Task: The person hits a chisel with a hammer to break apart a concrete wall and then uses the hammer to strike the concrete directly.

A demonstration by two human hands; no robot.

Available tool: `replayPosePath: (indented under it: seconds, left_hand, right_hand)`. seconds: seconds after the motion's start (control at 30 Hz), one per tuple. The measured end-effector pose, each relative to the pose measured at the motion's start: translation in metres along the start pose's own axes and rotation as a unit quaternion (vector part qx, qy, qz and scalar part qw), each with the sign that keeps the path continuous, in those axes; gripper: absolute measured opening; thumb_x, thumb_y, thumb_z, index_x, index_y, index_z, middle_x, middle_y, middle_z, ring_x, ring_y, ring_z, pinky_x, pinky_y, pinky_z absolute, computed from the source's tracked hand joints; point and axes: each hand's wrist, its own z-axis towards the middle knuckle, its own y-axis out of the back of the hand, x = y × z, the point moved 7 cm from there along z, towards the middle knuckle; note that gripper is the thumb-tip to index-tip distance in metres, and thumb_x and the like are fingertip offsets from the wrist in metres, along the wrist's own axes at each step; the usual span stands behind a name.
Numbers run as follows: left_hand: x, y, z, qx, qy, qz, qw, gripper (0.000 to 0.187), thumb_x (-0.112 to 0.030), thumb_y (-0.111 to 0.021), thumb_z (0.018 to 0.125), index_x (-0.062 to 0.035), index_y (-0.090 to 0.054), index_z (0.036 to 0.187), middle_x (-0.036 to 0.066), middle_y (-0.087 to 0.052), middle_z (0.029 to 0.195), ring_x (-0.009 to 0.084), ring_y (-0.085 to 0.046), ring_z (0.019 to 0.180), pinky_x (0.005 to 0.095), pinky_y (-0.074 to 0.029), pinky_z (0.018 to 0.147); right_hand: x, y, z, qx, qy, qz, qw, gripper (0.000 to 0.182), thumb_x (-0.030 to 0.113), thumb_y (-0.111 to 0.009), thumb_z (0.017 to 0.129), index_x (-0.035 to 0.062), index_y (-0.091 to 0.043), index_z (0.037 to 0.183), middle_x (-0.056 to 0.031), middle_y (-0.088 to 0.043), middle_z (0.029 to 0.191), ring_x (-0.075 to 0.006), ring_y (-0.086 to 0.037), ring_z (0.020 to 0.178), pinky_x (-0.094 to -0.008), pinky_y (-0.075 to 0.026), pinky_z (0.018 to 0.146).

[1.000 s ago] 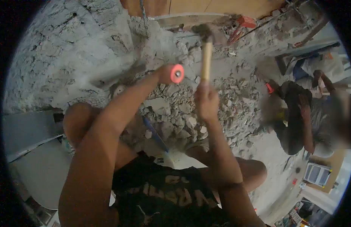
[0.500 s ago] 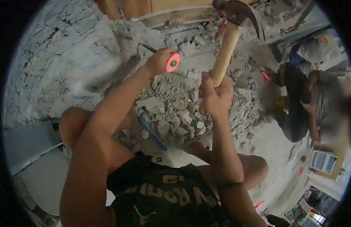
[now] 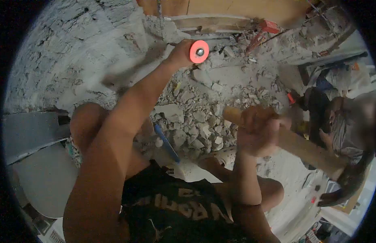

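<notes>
My left hand (image 3: 182, 54) is wrapped around a chisel (image 3: 199, 52) with a round pink-orange hand guard. The guard and the metal striking end face me, while most of the shaft is hidden behind the hand. It is held beside the rough grey wall (image 3: 82, 60), above broken rubble (image 3: 196, 121). To the right and nearer my body, my right hand (image 3: 259, 130) grips the wooden handle of a claw hammer (image 3: 311, 152). The hammer's dark head is at the lower right, well apart from the chisel, and looks blurred.
A long blue object (image 3: 167, 143) lies by my leg at the rubble's near edge. At the right, another person (image 3: 346, 121) is close to the hammer's side. A red object (image 3: 270, 26) stands near the wooden board (image 3: 216, 9) at the back. Grey panels (image 3: 46, 182) are at the left.
The hammer has swung from upright, head at the top, down to the right. My right hand is lower and further right. The chisel appears slightly higher and to the right as the view shifted.
</notes>
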Motion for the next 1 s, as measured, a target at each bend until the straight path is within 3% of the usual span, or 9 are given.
replayPosePath:
  seconds: [0.1, 0.17, 0.2, 0.5, 0.6, 0.7, 0.87, 0.93, 1.0]
  left_hand:
    - [-0.007, 0.011, 0.004, -0.035, 0.007, 0.01, 0.999, 0.044, -0.016, -0.08, 0.062, -0.0047, -0.064, 0.101, 0.016, -0.067, 0.095, 0.0337, -0.064, 0.089, 0.0399, -0.051, 0.077]
    - [0.006, 0.008, 0.009, -0.05, 0.019, 0.014, 0.998, 0.041, -0.016, -0.079, 0.064, -0.0045, -0.064, 0.1, 0.016, -0.067, 0.094, 0.0327, -0.065, 0.089, 0.0378, -0.052, 0.075]
    - [0.009, 0.008, 0.012, -0.053, 0.013, 0.012, 0.998, 0.041, -0.016, -0.079, 0.064, -0.0045, -0.064, 0.1, 0.016, -0.067, 0.094, 0.0327, -0.065, 0.089, 0.0378, -0.052, 0.075]
    - [0.023, -0.012, 0.002, -0.017, -0.031, -0.107, 0.994, 0.027, -0.016, -0.072, 0.076, -0.0048, -0.066, 0.1, 0.011, -0.069, 0.097, 0.0238, -0.065, 0.091, 0.0356, -0.051, 0.079]
    - [0.02, -0.008, -0.003, -0.058, -0.098, 0.085, 0.99, 0.027, -0.009, -0.07, 0.076, -0.0045, -0.064, 0.101, 0.012, -0.067, 0.096, 0.0283, -0.064, 0.092, 0.0355, -0.05, 0.081]
    - [-0.008, -0.001, 0.004, 0.103, 0.014, 0.044, 0.994, 0.034, -0.012, -0.069, 0.078, -0.0037, -0.059, 0.11, 0.013, -0.064, 0.106, 0.0273, -0.062, 0.097, 0.0363, -0.049, 0.082]
    - [-0.092, 0.028, 0.013, 0.232, 0.07, -0.254, 0.936, 0.047, 0.0, -0.07, 0.074, -0.0052, -0.054, 0.118, 0.006, -0.065, 0.094, 0.016, -0.062, 0.088, 0.0298, -0.05, 0.078]
    - [-0.169, 0.054, 0.012, 0.309, 0.145, -0.169, 0.925, 0.054, 0.002, -0.071, 0.071, -0.005, -0.051, 0.121, 0.004, -0.063, 0.094, 0.0121, -0.061, 0.087, 0.0269, -0.05, 0.077]
    - [-0.194, 0.076, 0.006, 0.353, 0.057, -0.156, 0.921, 0.051, 0.004, -0.068, 0.071, -0.0046, -0.052, 0.118, 0.004, -0.062, 0.091, 0.0118, -0.061, 0.084, 0.0258, -0.05, 0.074]
  right_hand:
    - [-0.057, 0.017, -0.033, 0.033, 0.063, -0.221, 0.973, 0.01, 0.011, -0.059, 0.087, 0.0087, -0.053, 0.095, -0.0062, -0.053, 0.073, -0.0166, -0.053, 0.059, -0.033, -0.047, 0.052]
    - [-0.132, 0.06, -0.058, 0.052, -0.17, -0.315, 0.932, 0.014, 0.018, -0.06, 0.088, 0.0052, -0.056, 0.085, -0.0044, -0.055, 0.07, -0.0132, -0.052, 0.054, -0.0291, -0.044, 0.047]
    - [-0.161, 0.076, -0.068, 0.128, -0.289, -0.45, 0.835, 0.021, 0.022, -0.062, 0.087, 0.0038, -0.056, 0.078, -0.0028, -0.055, 0.066, -0.0114, -0.051, 0.052, -0.0277, -0.043, 0.046]
    - [-0.049, 0.058, 0.003, -0.042, -0.1, -0.374, 0.921, 0.019, 0.016, -0.061, 0.089, 0.0066, -0.053, 0.075, 0.0015, -0.051, 0.058, -0.0075, -0.048, 0.047, -0.0251, -0.037, 0.042]
    - [0.005, 0.02, 0.02, -0.02, -0.015, -0.388, 0.921, 0.018, 0.017, -0.063, 0.089, 0.0059, -0.053, 0.077, 0.0022, -0.052, 0.06, -0.0066, -0.048, 0.052, -0.0257, -0.039, 0.047]
    - [0.031, 0.007, 0.027, 0.006, 0.033, -0.386, 0.922, 0.017, 0.016, -0.063, 0.089, 0.0045, -0.054, 0.08, 0.0019, -0.053, 0.062, -0.0069, -0.049, 0.056, -0.0272, -0.04, 0.051]
    - [0.075, -0.023, 0.028, 0.024, 0.031, -0.358, 0.933, 0.023, 0.017, -0.063, 0.082, -0.0007, -0.056, 0.095, -0.0195, -0.06, 0.069, -0.0309, -0.062, 0.062, -0.04, -0.048, 0.059]
    - [0.082, -0.034, 0.027, 0.043, 0.046, -0.36, 0.931, 0.024, 0.021, -0.064, 0.083, -0.0006, -0.057, 0.093, -0.0163, -0.058, 0.068, -0.0268, -0.06, 0.061, -0.0387, -0.047, 0.058]
    - [0.104, -0.039, 0.032, 0.052, 0.059, -0.384, 0.92, 0.027, 0.025, -0.065, 0.084, -0.0006, -0.058, 0.091, -0.0131, -0.057, 0.066, -0.0227, -0.057, 0.059, -0.0375, -0.046, 0.058]
